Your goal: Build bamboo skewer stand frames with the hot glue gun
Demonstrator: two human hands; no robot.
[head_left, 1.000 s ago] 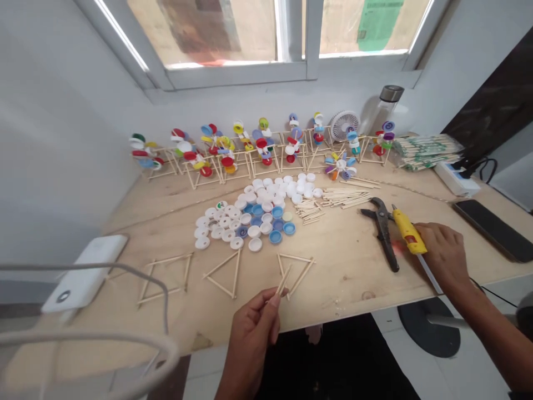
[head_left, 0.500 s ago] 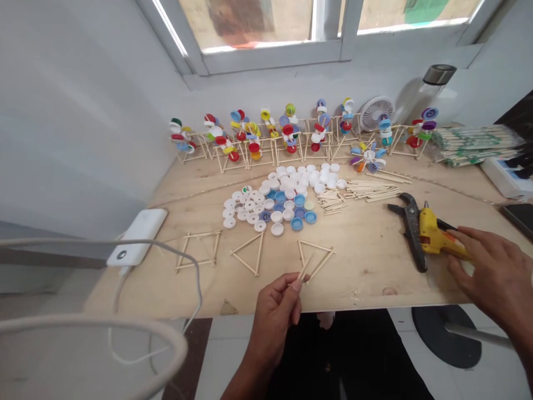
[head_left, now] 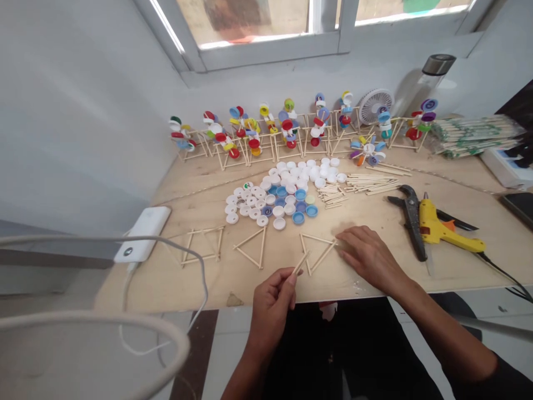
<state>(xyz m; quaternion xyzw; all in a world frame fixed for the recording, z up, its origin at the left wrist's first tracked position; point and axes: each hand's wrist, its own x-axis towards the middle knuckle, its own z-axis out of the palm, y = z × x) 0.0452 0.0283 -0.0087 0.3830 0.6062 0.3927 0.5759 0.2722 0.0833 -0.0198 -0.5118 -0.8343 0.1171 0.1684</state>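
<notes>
Moved off the glue gun [head_left: 433,223] with the right hand [head_left: 370,258], now reaching in to the right corner of the right-hand triangle [head_left: 322,257]. Left the gun lying on the counter [head_left: 200,286].

Find a white power bank [head_left: 142,233] at the far left, joined to a white cable [head_left: 126,283]. Next, see a four-sided stick frame [head_left: 220,244] lying flat, then a middle triangle [head_left: 263,247]. Behind them, see a row of stick stands with colorful cap wheels [head_left: 287,125], and in front of that row a spread of white and blue bottle caps [head_left: 279,223].

Holding thin sticks [head_left: 300,262] pinched between thumb and fingers of the left hand [head_left: 272,300], tips over the left side of the right-hand triangle. Holding nothing in the right hand, fingers a little apart at that triangle's corner; cannot tell whether touching.

Beyond, see short sticks [head_left: 332,195] and longer sticks [head_left: 370,183] in piles, with a small fan [head_left: 376,106] near the wall. Farther right, find black pliers [head_left: 412,222] just beside the yellow gun, then bagged sticks [head_left: 474,136] behind, a power strip [head_left: 506,169] and a dark phone [head_left: 518,208] at the edge of view.
</notes>
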